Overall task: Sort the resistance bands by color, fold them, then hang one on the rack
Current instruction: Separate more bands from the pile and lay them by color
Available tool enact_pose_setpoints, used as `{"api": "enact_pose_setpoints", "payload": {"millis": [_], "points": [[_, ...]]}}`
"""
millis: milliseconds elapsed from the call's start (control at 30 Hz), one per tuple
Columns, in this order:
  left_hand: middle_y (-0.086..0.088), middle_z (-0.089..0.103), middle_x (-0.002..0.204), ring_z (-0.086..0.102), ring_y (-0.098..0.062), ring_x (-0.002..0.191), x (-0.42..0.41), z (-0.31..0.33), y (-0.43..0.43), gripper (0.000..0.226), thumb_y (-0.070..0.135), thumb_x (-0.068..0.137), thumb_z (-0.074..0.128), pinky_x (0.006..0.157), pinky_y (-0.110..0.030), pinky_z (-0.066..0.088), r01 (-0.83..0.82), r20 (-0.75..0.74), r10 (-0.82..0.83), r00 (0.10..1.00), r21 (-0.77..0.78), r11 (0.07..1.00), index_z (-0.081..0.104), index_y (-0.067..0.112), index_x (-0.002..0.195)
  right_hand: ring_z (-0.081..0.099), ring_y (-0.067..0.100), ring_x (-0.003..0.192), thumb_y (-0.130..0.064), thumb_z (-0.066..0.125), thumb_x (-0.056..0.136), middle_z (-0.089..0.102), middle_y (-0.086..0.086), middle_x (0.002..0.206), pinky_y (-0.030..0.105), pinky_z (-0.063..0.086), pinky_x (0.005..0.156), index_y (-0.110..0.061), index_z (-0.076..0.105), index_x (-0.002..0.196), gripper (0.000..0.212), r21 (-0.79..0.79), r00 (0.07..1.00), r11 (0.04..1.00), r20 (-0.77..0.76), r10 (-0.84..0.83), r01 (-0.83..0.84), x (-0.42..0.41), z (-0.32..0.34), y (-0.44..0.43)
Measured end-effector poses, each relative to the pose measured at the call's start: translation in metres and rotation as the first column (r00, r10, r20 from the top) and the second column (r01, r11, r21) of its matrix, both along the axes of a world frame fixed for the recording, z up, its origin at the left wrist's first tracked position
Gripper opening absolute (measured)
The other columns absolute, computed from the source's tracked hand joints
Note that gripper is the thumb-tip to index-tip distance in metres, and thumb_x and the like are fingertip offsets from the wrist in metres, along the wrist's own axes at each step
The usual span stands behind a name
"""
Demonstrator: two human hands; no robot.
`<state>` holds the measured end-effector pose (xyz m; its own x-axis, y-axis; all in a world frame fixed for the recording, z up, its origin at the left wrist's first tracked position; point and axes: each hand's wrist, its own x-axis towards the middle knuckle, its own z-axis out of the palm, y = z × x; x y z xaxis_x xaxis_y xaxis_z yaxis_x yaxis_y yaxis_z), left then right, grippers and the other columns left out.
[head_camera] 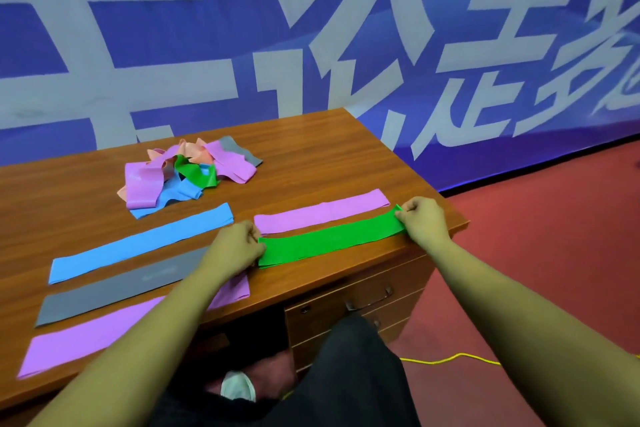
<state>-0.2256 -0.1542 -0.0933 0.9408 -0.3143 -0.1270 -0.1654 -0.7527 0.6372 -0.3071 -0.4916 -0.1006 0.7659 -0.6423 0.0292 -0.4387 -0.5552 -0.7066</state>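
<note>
A wooden desk (311, 156) stands against a blue banner (242, 28) with large pale lettering, on a red floor (536, 253). A person sits at it, both bare arms reaching forward.

Flat bands lie in rows on the desk. At the left, from far to near: a long blue band (138, 246), a grey band (110, 291) and a long purple band (90, 340), the near two partly hidden by the left forearm. Further right lies a shorter purple band (322, 211). Just in front of it, touching the desk's near right edge, lies the green band (329, 239), a flat bright strip with faint lengthwise creases, stretched between the two hands.

The left hand (235, 250) pinches the green band's left end, fingers curled tight around it. The right hand (422, 218) pinches the right end near the desk corner, thumb and fingers closed on a slightly raised fold of the green.

Toward the back of the desk sits a tangled pile (187, 173) of unsorted bands: purple, blue, green, peach and grey, overlapping loosely.

A thin yellow cord (450, 359) runs across the floor at the lower right.
</note>
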Motion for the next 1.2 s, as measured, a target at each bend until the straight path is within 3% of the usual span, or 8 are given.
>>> {"api": "enact_pose_setpoints", "payload": {"millis": [200, 367, 500, 633, 733, 800, 967, 1200], "points": [[-0.005, 0.067, 0.075, 0.063, -0.018, 0.06, 0.001, -0.009, -0.004, 0.014, 0.008, 0.082, 0.063, 0.06, -0.031, 0.053, 0.026, 0.091, -0.032, 0.995, 0.06, 0.998, 0.055, 0.019, 0.087, 0.062, 0.027, 0.081, -0.017, 0.069, 0.088, 0.065, 0.005, 0.079, 0.031, 0.044, 0.068, -0.013, 0.063, 0.077, 0.013, -0.092, 1.0, 0.996, -0.003, 0.013, -0.013, -0.003, -0.015, 0.003], [-0.003, 0.06, 0.082, 0.056, -0.015, 0.07, -0.003, -0.01, -0.007, 0.015, 0.017, 0.093, 0.055, 0.055, -0.025, 0.041, 0.122, 0.168, -0.163, 0.972, 0.229, 0.966, 0.044, 0.025, 0.098, 0.061, 0.028, 0.087, -0.019, 0.067, 0.089, 0.066, 0.008, 0.093, 0.029, 0.038, 0.067, -0.014, 0.065, 0.088, 0.006, -0.178, 1.0, 0.984, 0.02, 0.003, 0.001, -0.001, -0.02, 0.004], [-0.005, 0.064, 0.089, 0.06, -0.021, 0.079, -0.004, -0.015, -0.004, 0.005, 0.03, 0.095, 0.05, 0.062, -0.034, 0.049, 0.131, 0.227, -0.232, 0.946, 0.387, 0.913, 0.05, 0.026, 0.092, 0.057, 0.031, 0.1, -0.018, 0.066, 0.09, 0.059, 0.01, 0.105, 0.035, 0.043, 0.079, -0.012, 0.059, 0.107, 0.019, -0.287, 1.0, 0.958, 0.007, 0.0, 0.002, -0.003, -0.019, 0.01], [0.002, 0.064, 0.084, 0.063, -0.022, 0.081, 0.001, -0.008, 0.002, 0.003, 0.031, 0.088, 0.055, 0.068, -0.037, 0.054, 0.16, 0.235, -0.249, 0.94, 0.34, 0.927, 0.058, 0.03, 0.088, 0.051, 0.034, 0.107, -0.021, 0.064, 0.089, 0.052, 0.014, 0.11, 0.043, 0.043, 0.092, -0.01, 0.063, 0.108, 0.022, -0.432, 1.0, 0.902, -0.001, -0.016, 0.014, -0.002, -0.013, 0.016], [0.008, 0.06, 0.08, 0.058, -0.017, 0.079, 0.01, 0.004, 0.008, 0.006, 0.026, 0.087, 0.06, 0.068, -0.033, 0.05, 0.172, 0.284, -0.219, 0.934, 0.182, 0.968, 0.06, 0.027, 0.092, 0.052, 0.032, 0.114, -0.027, 0.057, 0.093, 0.053, 0.013, 0.12, 0.043, 0.043, 0.098, -0.007, 0.063, 0.118, 0.033, -0.395, 0.992, 0.911, -0.019, 0.122, -0.12, 0.014, 0.002, 0.029], [0.005, 0.058, 0.09, 0.054, -0.014, 0.083, 0.024, 0.013, 0.015, 0.011, 0.024, 0.088, 0.062, 0.07, -0.03, 0.044, 0.147, 0.358, -0.186, 0.915, 0.133, 0.98, 0.06, 0.023, 0.098, 0.052, 0.03, 0.117, -0.029, 0.055, 0.093, 0.054, 0.012, 0.125, 0.042, 0.043, 0.101, -0.007, 0.061, 0.123, 0.038, -0.345, 0.969, 0.907, -0.04, 0.243, -0.242, 0.03, 0.013, 0.046], [-0.011, 0.058, 0.11, 0.056, -0.029, 0.105, 0.077, 0.018, 0.046, 0.027, 0.02, 0.086, 0.063, 0.091, -0.039, 0.047, 0.016, 0.402, -0.069, 0.913, 0.133, 0.991, 0.062, 0.011, 0.112, 0.055, 0.033, 0.117, -0.029, 0.055, 0.092, 0.059, 0.015, 0.125, 0.041, 0.044, 0.102, -0.007, 0.061, 0.124, 0.039, -0.297, 0.912, 0.866, -0.042, 0.408, -0.401, 0.084, 0.031, 0.102], [-0.016, 0.058, 0.104, 0.055, -0.037, 0.101, 0.138, 0.013, 0.059, 0.027, 0.012, 0.08, 0.062, 0.083, -0.043, 0.047, -0.078, 0.453, -0.03, 0.891, 0.22, 0.972, 0.065, 0.006, 0.106, 0.058, 0.033, 0.115, -0.02, 0.053, 0.089, 0.064, 0.018, 0.119, 0.037, 0.046, 0.099, -0.006, 0.063, 0.119, 0.035, -0.224, 0.868, 0.84, -0.08, 0.49, -0.495, 0.164, 0.038, 0.162]]}}
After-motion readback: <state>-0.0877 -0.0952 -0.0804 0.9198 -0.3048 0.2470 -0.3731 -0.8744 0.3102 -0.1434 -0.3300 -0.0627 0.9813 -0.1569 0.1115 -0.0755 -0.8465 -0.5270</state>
